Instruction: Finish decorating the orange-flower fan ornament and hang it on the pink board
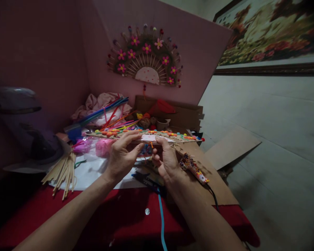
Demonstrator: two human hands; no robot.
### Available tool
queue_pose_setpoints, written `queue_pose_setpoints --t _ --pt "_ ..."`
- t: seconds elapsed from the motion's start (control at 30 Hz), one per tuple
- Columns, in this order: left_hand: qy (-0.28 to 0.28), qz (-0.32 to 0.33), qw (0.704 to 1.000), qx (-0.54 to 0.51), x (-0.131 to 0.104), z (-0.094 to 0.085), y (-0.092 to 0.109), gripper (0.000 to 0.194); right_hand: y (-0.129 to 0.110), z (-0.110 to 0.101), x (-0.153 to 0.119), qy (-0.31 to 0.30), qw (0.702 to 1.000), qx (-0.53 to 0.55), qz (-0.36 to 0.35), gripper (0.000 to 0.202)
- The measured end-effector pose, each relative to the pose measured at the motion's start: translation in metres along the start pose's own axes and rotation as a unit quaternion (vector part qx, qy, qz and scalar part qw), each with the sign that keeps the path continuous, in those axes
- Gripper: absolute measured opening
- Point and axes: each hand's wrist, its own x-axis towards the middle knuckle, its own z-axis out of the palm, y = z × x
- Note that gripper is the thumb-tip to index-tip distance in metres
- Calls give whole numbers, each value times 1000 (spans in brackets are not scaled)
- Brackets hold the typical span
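Note:
A decorated fan (157, 137) with orange flowers, thin sticks and a white centre is held nearly edge-on above the table. My left hand (124, 151) pinches its near edge left of the centre, thumb below and fingers on top. On the right side of the white centre, my right hand (166, 157) grips the same edge between thumb and fingers. A small orange piece hangs between the two hands. Just right of my right hand lies a glue gun (193, 167) with a patterned cover, on cardboard.
Wooden sticks (64, 170) lie at the left on white paper, beside pink bundles (103, 147). Pipe cleaners and yarn are piled behind. Another flowered fan (146, 57) is on the pink board. A blue strip (161, 216) crosses the red cloth (125, 216) near a shiny disc (147, 211).

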Motion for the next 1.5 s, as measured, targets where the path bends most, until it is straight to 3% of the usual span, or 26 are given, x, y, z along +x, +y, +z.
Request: queue_pose_setpoints --t 0.13,0.37,0.53,0.73,1.03,1.17,1.33,1.5 --pt "-3 -7 1000 -2 1 -1 2 15 0 -1 0 -5 1000 -1 -3 26" --pt "8 -82 995 -53 -1 -3 -2 19 0 0 -2 6 1000 -3 4 24" --pt "-5 -64 995 -73 -1 -1 -1 21 -1 1 -2 4 1000 0 -8 24" --pt "6 -33 999 -14 0 3 -2 20 1 4 -7 16 1000 -8 -8 22" --pt "29 -40 999 13 -2 6 1 16 5 5 -6 14 1000 7 -4 18" --pt "1 -15 1000 12 -1 4 -2 18 3 4 -6 18 1000 -7 -5 20" --pt "-39 64 995 63 2 0 -9 23 1 4 -7 23 1000 -13 -14 23" --pt "0 113 983 144 3 -2 -7 23 6 5 -9 -18 996 -35 -80 32"
